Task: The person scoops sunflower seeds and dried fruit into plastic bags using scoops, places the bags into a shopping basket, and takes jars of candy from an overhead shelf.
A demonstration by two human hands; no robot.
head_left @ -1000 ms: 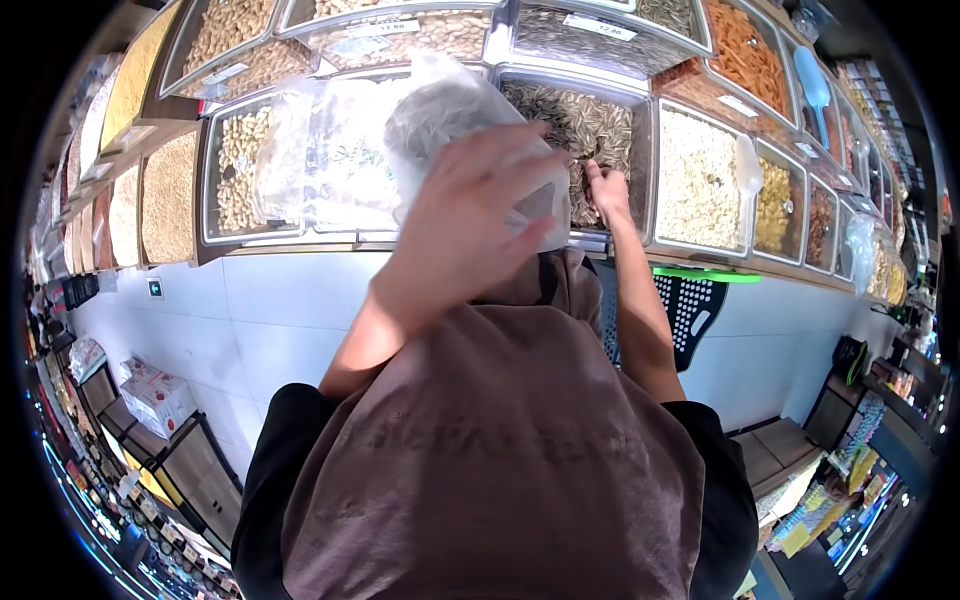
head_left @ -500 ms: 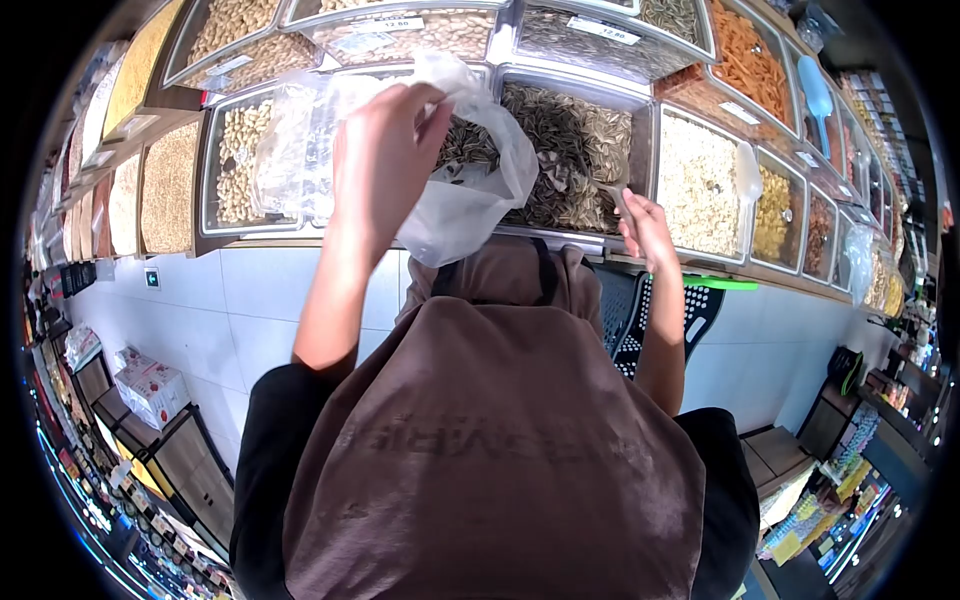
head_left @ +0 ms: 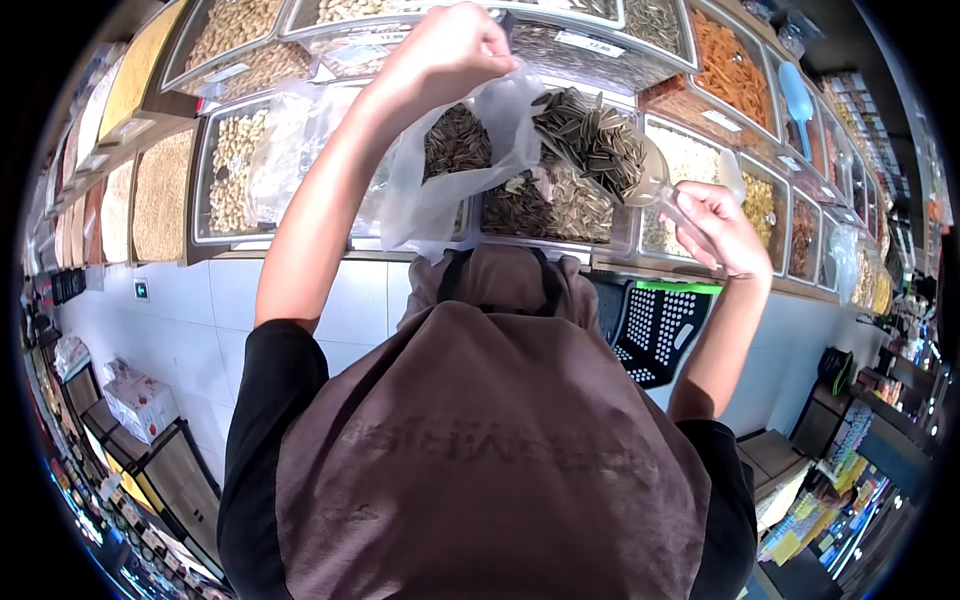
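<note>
My left hand (head_left: 465, 45) is closed on the upper rim of a clear plastic bag (head_left: 410, 205), holding it up over the bins. Dark striped seeds (head_left: 457, 142) show through the bag's open mouth. My right hand (head_left: 718, 228) grips the handle of a clear scoop (head_left: 654, 172). Heaped in the scoop are striped sunflower seeds (head_left: 600, 150), just right of the bag's mouth. Below the scoop and bag lies a clear bin (head_left: 626, 232) with more sunflower seeds, some dark and some paler.
A bin of peanut-like nuts (head_left: 235, 170) stands at the left, partly covered by more clear plastic. Rightward are pale flakes (head_left: 682, 150) and orange strips (head_left: 735, 65) with a blue scoop (head_left: 797, 95). A black basket with a green edge (head_left: 655, 330) stands below the counter.
The scoop has come up out of the seed bin, loaded with sunflower seeds. My right hand has moved right, and my left hand has moved forward and right with the bag's rim.
</note>
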